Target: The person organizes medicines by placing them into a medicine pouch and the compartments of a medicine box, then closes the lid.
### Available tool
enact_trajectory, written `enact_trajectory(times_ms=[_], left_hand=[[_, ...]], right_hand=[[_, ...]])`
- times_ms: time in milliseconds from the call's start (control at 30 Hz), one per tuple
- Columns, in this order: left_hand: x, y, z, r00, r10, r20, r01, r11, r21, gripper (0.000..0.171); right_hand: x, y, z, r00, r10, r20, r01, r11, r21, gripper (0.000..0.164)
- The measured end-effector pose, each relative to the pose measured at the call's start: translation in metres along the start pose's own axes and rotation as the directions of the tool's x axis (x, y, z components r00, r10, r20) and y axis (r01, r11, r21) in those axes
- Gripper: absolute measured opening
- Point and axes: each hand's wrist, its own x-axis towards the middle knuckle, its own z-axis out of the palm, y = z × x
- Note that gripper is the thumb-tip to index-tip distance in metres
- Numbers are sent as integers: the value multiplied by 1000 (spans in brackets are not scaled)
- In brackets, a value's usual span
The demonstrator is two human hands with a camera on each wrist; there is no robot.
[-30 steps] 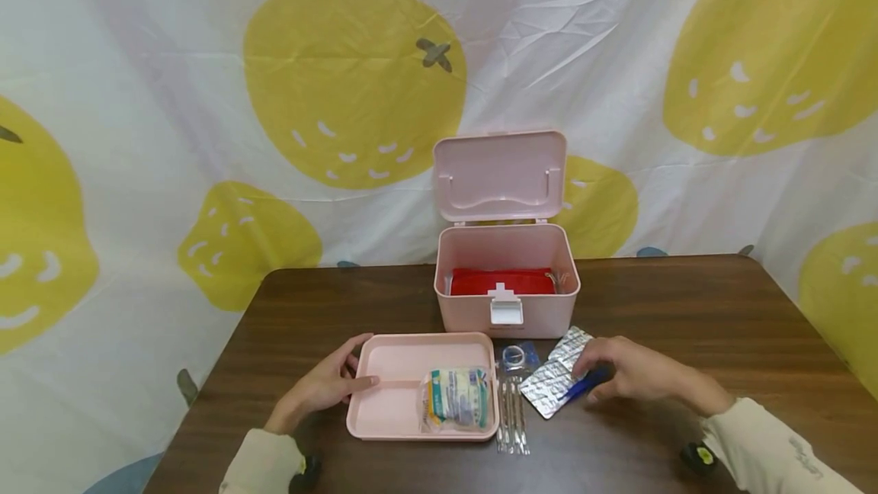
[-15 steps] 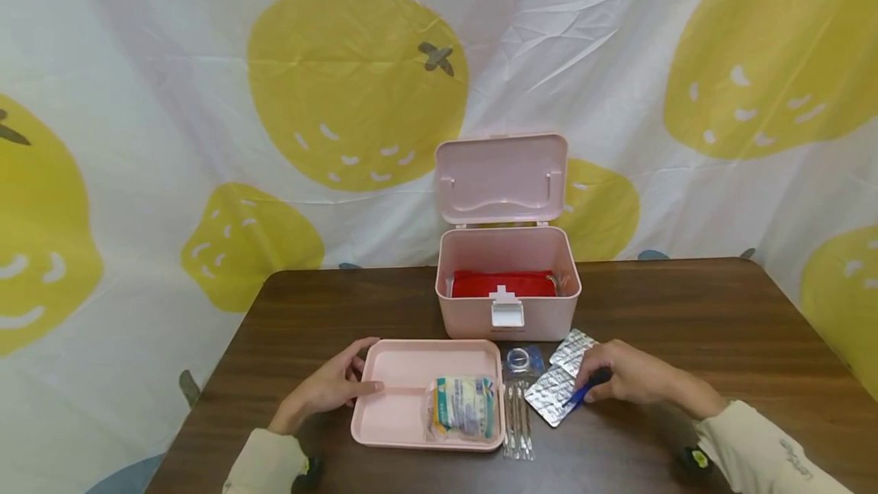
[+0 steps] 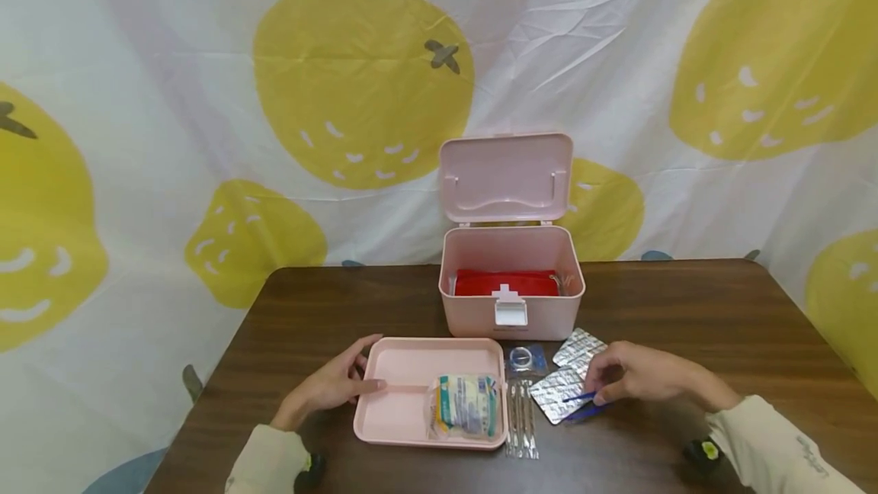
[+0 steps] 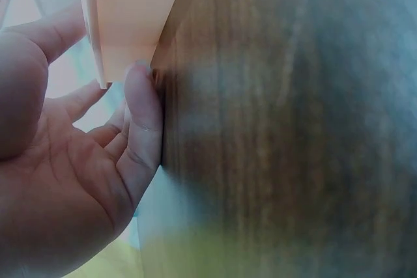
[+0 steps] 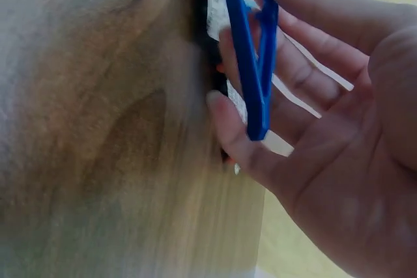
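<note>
My left hand (image 3: 336, 381) grips the left end of a shallow pink tray (image 3: 394, 425), its thumb over the rim in the head view. In the left wrist view, other fingers (image 4: 144, 102) reach under the tray's edge. A clear packet of wrapped dressings (image 3: 466, 406) lies in the tray's right part. My right hand (image 3: 634, 376) pinches blue plastic tweezers (image 5: 246, 50) between thumb and fingers, their two arms spread. In the head view the tweezers overlap the nearer silver blister pack (image 3: 557, 395); a second blister pack (image 3: 578, 346) lies behind it.
Several slim wrapped sticks (image 3: 521, 421) lie along the tray's right side, below a round white roll in a blue packet (image 3: 527, 359). Behind them stands a pink box (image 3: 466, 319) with its lid raised and a red pouch (image 3: 507, 283) inside. A patterned cloth hangs behind the table.
My right hand has taken hold of the tweezers and turned them, so both arms now show over the blister pack. My left hand keeps its grip on the tray. The head view has shifted slightly.
</note>
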Motion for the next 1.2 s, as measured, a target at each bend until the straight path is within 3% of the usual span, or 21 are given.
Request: enact_trajectory(times_ms=[133,300,567,800,933,1067,1200], left_hand=[[0,0,-1,1000,6,9,-6,1000,8,83],[0,-1,-3,1000,20,15,-20,999,25,85],[0,-2,-3,999,12,32,-13,1000,26,85],[1,-1,0,1000,-2,17,1,1000,27,84],[1,0,0,1000,-16,8,15,999,33,84],[1,1,0,1000,-26,0,26,999,36,84],[0,1,1,999,-34,-6,35,999,35,84]], right_hand=[[2,-4,-3,1000,9,24,-11,995,97,8],[21,-16,-3,998,59,-25,-55,988,143,12],[73,-38,32,970,193,-150,-152,957,248,17],[117,-60,60,943,192,-271,-136,967,214,21],[139,-67,69,924,222,-310,-172,968,181,22],[158,-68,74,906,280,-316,-226,954,198,20],[172,-63,78,907,297,-300,-240,948,210,16]])
